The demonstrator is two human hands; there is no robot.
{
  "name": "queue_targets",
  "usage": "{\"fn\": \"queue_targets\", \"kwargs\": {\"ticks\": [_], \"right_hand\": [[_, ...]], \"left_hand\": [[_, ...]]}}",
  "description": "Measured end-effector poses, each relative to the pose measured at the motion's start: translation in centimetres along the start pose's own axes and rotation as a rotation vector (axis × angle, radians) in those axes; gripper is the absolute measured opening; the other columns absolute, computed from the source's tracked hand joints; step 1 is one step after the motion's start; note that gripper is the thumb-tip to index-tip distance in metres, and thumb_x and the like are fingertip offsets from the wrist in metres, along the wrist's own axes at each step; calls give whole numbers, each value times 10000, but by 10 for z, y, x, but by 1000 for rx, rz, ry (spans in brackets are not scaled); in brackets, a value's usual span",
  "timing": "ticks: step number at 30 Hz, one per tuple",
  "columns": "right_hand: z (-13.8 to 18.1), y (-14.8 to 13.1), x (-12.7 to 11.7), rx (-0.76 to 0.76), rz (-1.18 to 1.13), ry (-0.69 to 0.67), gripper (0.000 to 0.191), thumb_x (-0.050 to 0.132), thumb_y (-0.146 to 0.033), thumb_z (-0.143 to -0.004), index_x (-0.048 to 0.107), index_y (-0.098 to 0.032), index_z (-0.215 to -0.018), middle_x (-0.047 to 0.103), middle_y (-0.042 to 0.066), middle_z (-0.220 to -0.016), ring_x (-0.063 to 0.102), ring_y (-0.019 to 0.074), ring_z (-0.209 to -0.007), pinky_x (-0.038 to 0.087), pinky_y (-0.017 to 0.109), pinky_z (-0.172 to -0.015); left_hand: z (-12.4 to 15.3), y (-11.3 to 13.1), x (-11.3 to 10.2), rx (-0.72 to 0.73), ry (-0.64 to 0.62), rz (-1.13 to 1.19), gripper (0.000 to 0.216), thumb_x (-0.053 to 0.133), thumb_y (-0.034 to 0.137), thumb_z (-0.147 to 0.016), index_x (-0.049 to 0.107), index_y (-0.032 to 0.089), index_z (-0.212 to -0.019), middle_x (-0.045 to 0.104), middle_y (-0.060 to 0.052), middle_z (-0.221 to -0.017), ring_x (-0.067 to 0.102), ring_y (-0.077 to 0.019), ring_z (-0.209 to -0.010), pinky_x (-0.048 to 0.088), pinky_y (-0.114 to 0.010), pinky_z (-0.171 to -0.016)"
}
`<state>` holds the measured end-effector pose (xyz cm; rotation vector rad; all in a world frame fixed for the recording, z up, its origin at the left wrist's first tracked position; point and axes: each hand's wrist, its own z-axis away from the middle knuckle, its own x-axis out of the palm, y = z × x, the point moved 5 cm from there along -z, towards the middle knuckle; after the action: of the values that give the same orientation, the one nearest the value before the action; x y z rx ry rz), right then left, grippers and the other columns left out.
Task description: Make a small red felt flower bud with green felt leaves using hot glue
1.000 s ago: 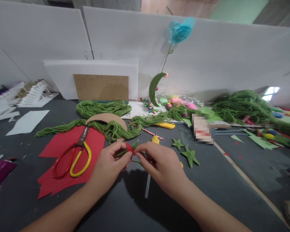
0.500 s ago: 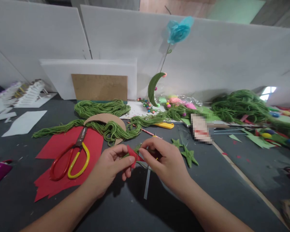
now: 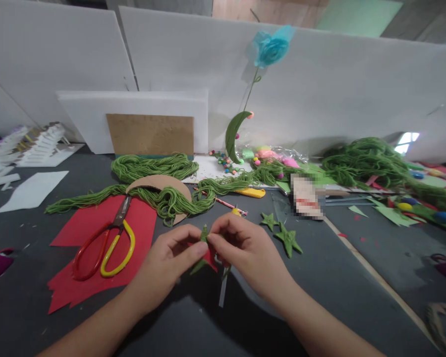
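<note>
My left hand [image 3: 167,263] is closed on a small red paper star [image 3: 210,260] partly wrapped in green yarn, its points showing between the fingers. Beside it, my right hand [image 3: 245,248] pinches the green yarn close to the star; its fingertips partly hide the strand. A bit of yarn [image 3: 226,272] hangs below the right fingers. Two green yarn-wrapped stars, a larger one [image 3: 288,240] and a smaller one [image 3: 269,221], lie to the right. Left of my hands, scissors [image 3: 117,223] with red and yellow handles rest on red paper [image 3: 141,248].
Behind my hands are green yarn hanks [image 3: 154,167], a cardboard crescent [image 3: 159,182] and a yellow cutter [image 3: 250,192]. A green crescent [image 3: 235,136] with a blue flower [image 3: 271,48] leans at the back. A clear strip [image 3: 223,290] lies below my hands. More yarn [image 3: 367,161] is heaped right.
The star has been turned in my left hand: its red face showed upward before, and now a green-wrapped point stands up. My right hand has come in closer to the left.
</note>
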<state>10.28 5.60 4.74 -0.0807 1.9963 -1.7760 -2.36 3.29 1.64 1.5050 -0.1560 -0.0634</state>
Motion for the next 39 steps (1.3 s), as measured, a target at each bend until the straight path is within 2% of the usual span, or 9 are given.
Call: {"fn": "queue_targets", "kwargs": {"ticks": [4, 11, 15, 21, 24, 27, 32, 35, 39], "right_hand": [[2, -1, 0, -10, 20, 4, 71, 541, -155, -753, 539, -172, -684, 514, -57, -524, 461, 58, -446, 372, 165, -423], [0, 11, 3, 249, -365, -177, 121, 600, -253, -725, 509, -176, -700, 536, -64, -475, 502, 68, -374, 413, 162, -351], [-1, 15, 3, 295, -415, -231, 134, 626, -261, -712, 533, -165, -700, 551, -59, -472, 464, 50, -355, 350, 137, -328], [-3, 16, 3, 305, -399, -164, 134, 664, -229, -665, 555, -151, -650, 469, -78, -500, 292, 18, -402, 169, 154, -365], [-2, 18, 6, 346, -467, -199, 137, 655, -235, -670, 544, -157, -653, 481, -69, -531, 262, 23, -414, 137, 184, -389], [1, 22, 11, 403, -554, -266, 136, 639, -227, -676, 516, -170, -655, 417, -87, -494, 198, 27, -401, 89, 197, -392], [5, 27, 18, 483, -605, -320, 146, 648, -199, -665, 505, -183, -688, 310, -112, -475, 139, 35, -406, 62, 193, -390], [3, 24, 18, 408, -500, -277, 135, 644, -233, -685, 522, -175, -676, 369, -95, -504, 194, 35, -410, 116, 184, -388], [-1, 9, 9, 39, -65, -95, 81, 599, -191, -735, 581, -159, -663, 522, -30, -619, 441, 81, -560, 333, 195, -528]], "left_hand": [[-2, 0, -4, 20, -16, -41, 95, 614, 265, -759, 661, 199, -708, 592, 12, -680, 521, -125, -663, 418, -211, -613], [3, 0, -1, -48, -67, 15, 68, 658, 244, -722, 657, 196, -674, 597, 19, -654, 515, -114, -634, 413, -198, -602], [4, 4, 2, -36, -96, 47, 44, 663, 211, -709, 671, 206, -666, 622, 18, -664, 544, -120, -662, 430, -203, -640], [4, 3, -1, -8, 0, 7, 28, 676, 198, -684, 659, 201, -662, 627, 11, -682, 558, -138, -687, 435, -218, -652], [5, 7, -4, 108, 41, -121, 62, 656, 213, -715, 632, 206, -658, 603, 14, -683, 545, -136, -681, 424, -222, -659], [8, 11, -8, 218, 103, -237, 93, 627, 212, -743, 599, 211, -654, 571, 13, -676, 524, -139, -666, 411, -228, -643], [9, 12, -14, 240, 220, -241, 74, 615, 218, -757, 612, 214, -683, 557, 19, -681, 511, -133, -669, 393, -224, -642], [6, 6, -15, 140, 229, -87, 55, 637, 218, -737, 637, 208, -683, 565, 28, -674, 506, -120, -673, 395, -205, -648], [0, -5, -14, -17, 232, 220, 55, 688, 216, -691, 644, 184, -688, 593, 26, -703, 511, -108, -703, 402, -195, -673]]}}
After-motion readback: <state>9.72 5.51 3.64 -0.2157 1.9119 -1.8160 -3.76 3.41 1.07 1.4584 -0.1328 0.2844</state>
